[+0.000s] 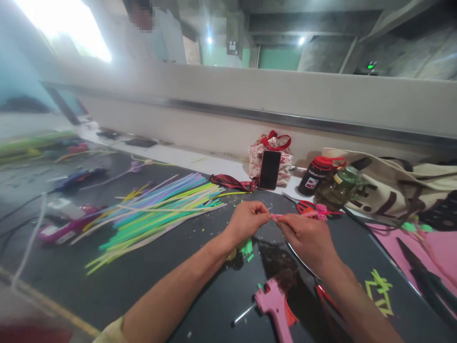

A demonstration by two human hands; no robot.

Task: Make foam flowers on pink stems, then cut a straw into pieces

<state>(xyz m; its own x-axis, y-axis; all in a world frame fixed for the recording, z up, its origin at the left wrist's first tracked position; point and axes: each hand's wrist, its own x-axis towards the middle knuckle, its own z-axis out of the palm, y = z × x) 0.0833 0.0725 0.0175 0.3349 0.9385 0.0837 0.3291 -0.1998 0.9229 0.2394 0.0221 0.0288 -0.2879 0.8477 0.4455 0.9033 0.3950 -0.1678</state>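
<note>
- A thin pink strip [274, 216] is running between the two sets of fingertips, just right of the frame's centre.
- The left hand [250, 218] is pinching the strip's near-centre end between thumb and forefinger, the other fingers curling in.
- The right hand [310, 238] is pinching the strip just beside that, its fingers folding under; whether the strip is continuing behind this hand I cannot tell.
- The step in hand seems to be fine fingertip shaping of the strip; the next move looks to be calling for a firm pinch on one side and a small, controlled turn or pull on the other.
- Green offcuts [247, 247] are lying just below the left wrist, and a pink glue gun [273, 300] is resting at lower centre, its nozzle pointing left.
- Red-handled scissors [306, 207] are lying behind the right hand, limiting room toward the upper right.
- A bundle of coloured stems [160, 214] is filling the left middle; between it and the left forearm, dark tabletop [200, 228] is showing, apparently giving the elbow its easiest room.
- A phone [270, 170] is leaning on a patterned bag [255, 157] at upper centre, with a black bottle [316, 176] standing to the right; these are bounding the far edge.
</note>
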